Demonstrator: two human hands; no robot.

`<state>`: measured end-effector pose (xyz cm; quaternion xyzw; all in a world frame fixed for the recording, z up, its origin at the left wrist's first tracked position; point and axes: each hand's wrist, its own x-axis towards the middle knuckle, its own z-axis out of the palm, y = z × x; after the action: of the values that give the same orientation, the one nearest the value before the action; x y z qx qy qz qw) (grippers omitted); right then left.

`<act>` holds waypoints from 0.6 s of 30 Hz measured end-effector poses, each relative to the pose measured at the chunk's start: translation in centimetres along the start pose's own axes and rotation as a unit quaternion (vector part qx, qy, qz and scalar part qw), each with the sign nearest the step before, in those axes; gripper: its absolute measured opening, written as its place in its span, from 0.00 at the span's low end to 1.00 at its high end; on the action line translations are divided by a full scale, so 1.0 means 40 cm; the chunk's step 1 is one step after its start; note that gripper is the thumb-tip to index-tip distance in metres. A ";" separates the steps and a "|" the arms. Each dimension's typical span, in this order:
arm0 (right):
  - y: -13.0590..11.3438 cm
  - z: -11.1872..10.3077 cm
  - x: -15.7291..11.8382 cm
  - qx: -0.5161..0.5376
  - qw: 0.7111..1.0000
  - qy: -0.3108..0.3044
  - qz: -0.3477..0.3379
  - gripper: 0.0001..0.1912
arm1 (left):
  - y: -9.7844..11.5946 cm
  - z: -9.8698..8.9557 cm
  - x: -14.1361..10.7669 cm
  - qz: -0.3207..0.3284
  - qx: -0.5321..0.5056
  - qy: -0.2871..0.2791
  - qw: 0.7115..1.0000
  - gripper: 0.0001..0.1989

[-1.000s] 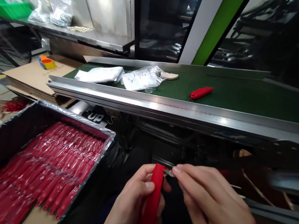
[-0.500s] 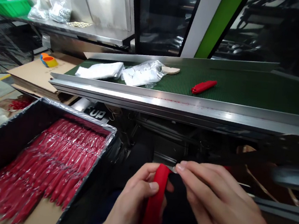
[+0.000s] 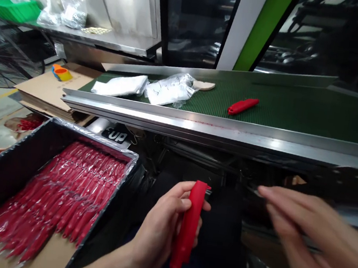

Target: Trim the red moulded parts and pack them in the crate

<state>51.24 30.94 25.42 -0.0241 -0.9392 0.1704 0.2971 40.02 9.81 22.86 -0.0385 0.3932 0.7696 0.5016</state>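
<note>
My left hand (image 3: pixel 162 222) is wrapped round a red plastic handle (image 3: pixel 189 227), held upright and slightly tilted, the thumb on its near face. Short thin metallic bits and a little red show at its upper right edge. To the right, apart from the handle, my right hand (image 3: pixel 310 239) is blurred by motion. Its thumb and forefinger are pinched together, with a small greyish sliver at the tips too smeared to name. A similar red handle (image 3: pixel 243 106) lies on the green conveyor belt (image 3: pixel 287 113).
At left, a black-lined box (image 3: pixel 134 159) holds rows of red handles in clear film. White plastic packets (image 3: pixel 168 89) lie on the belt behind its metal rail (image 3: pixel 219 128). Tape rolls (image 3: pixel 61 73) rest on stacked cardboard (image 3: pixel 40 85). A green bin (image 3: pixel 14 9) stands behind.
My right hand has pulled away from the handle's top towards the right. My left hand has raised the red handle slightly, and more of its lower end shows.
</note>
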 end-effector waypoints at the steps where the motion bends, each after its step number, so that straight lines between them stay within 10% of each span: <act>1: -0.022 0.021 -0.007 0.019 1.000 -0.021 0.007 0.16 | 0.000 0.004 0.004 0.000 -0.002 0.003 1.000 0.15; 12: -0.135 0.209 0.044 0.289 0.886 -0.155 0.328 0.23 | 0.036 -0.041 0.059 -0.014 -0.016 0.063 0.998 0.16; 18: -0.143 0.243 0.090 0.316 0.875 -0.145 0.338 0.21 | 0.072 -0.062 0.076 -0.006 -0.002 0.069 0.998 0.17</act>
<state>43.09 23.11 21.89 -0.2199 -0.8027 0.5494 0.0738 35.39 9.93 21.41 -0.0944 0.4251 0.7627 0.4781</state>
